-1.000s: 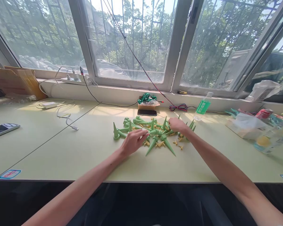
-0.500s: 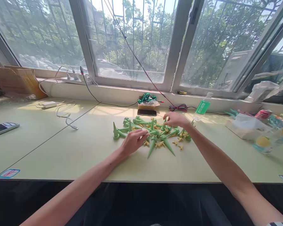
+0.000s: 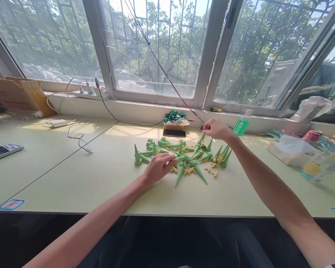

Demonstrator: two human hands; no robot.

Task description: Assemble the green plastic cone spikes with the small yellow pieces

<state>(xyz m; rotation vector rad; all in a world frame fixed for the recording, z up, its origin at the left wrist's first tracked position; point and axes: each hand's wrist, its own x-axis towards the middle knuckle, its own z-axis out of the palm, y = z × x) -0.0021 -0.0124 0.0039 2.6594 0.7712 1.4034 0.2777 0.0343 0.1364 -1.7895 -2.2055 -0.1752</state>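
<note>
Several pale green plant-watering spikes [image 3: 180, 175], pointed cones with a collar at the wide end, lie and stand in a loose pile, with small yellow valves [image 3: 214, 175] scattered among them. My right hand [image 3: 217, 129] is at the pile's back right. Its fingertips pinch the pointed end of a green spike [image 3: 201, 139], wide end down. At the pile's front left is my left hand [image 3: 159, 166], palm down, its fingers closed round the narrow end of a lying green spike [image 3: 182, 158]. The hand hides part of that spike.
Behind the pile are a black phone [image 3: 174, 133] and a small box of green cord [image 3: 175, 118]. A green-labelled bottle [image 3: 241, 124] stands beyond my right forearm. A tissue box [image 3: 284, 150] and a red can [image 3: 312, 135] are at right; a white cable [image 3: 79, 140] lies at left.
My right hand has moved right and slightly up, toward the back of the pile, with the green spike in its fingertips. My left hand has stayed in place.
</note>
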